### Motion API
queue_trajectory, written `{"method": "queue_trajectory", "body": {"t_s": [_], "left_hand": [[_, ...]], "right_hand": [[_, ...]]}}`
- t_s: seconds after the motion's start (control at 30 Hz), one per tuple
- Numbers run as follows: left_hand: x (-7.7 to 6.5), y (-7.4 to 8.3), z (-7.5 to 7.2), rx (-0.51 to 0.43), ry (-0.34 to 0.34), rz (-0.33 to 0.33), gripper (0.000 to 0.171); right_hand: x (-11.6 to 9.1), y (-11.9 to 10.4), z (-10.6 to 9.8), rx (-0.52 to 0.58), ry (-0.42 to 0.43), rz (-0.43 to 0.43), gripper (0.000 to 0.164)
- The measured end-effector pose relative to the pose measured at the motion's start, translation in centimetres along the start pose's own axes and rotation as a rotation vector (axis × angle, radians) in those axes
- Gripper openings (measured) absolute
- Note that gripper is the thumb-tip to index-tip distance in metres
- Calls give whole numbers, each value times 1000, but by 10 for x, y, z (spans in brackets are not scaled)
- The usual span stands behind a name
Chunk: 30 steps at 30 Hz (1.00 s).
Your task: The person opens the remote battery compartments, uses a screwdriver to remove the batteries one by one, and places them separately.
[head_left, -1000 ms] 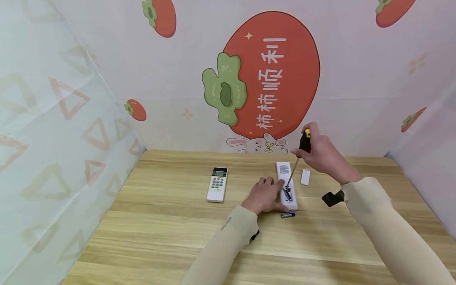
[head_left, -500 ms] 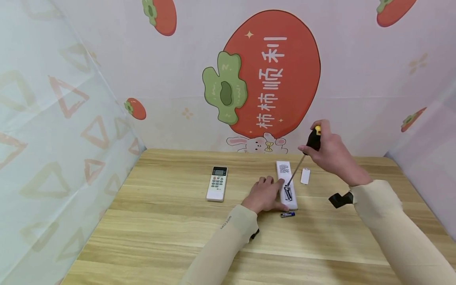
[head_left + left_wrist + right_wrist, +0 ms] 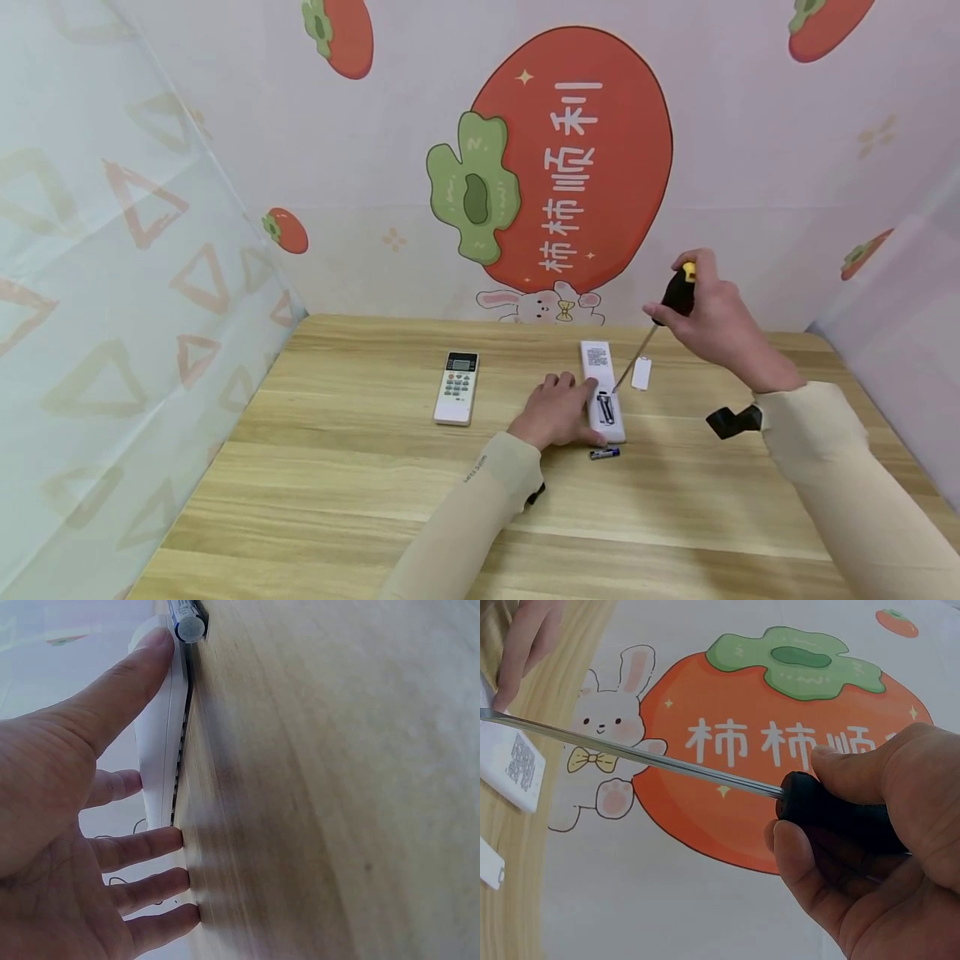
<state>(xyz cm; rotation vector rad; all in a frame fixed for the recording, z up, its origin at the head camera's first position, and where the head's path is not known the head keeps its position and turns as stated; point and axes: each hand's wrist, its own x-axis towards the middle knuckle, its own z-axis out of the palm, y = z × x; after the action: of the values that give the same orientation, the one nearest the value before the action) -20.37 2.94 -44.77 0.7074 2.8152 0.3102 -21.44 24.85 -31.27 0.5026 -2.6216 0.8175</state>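
Observation:
A white remote control lies back side up, its battery compartment uncovered; a dark and silvery shape shows inside. My left hand rests against it, thumb on the near end and index fingertip at the left side. In the left wrist view, the other fingers are spread with their tips on the table. My right hand grips the black handle of a screwdriver, its shaft slanting down left. The screwdriver's tip is at the remote's right edge, beside the compartment; contact cannot be told. A loose battery lies below the remote.
A small white battery cover lies right of the remote. Another remote control, buttons up, lies to the left on the wooden table. A printed backdrop stands behind the table's far edge.
My right hand and the screwdriver have moved right, and the tip has gone from inside the compartment to the remote's right edge. My left hand and the remote stay in place.

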Motion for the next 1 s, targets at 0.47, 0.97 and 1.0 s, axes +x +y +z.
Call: {"method": "queue_trajectory", "body": {"t_s": [0.47, 0.97, 1.0], "left_hand": [[-1, 1, -1, 3, -1, -6, 95], [1, 0, 1, 17, 1, -5, 95], [1, 0, 1, 16, 1, -6, 95]], "right_hand": [[-5, 18, -16, -25, -34, 58, 62], [-11, 57, -27, -38, -216, 238, 66], [-11, 59, -27, -39, -223, 247, 66]]}}
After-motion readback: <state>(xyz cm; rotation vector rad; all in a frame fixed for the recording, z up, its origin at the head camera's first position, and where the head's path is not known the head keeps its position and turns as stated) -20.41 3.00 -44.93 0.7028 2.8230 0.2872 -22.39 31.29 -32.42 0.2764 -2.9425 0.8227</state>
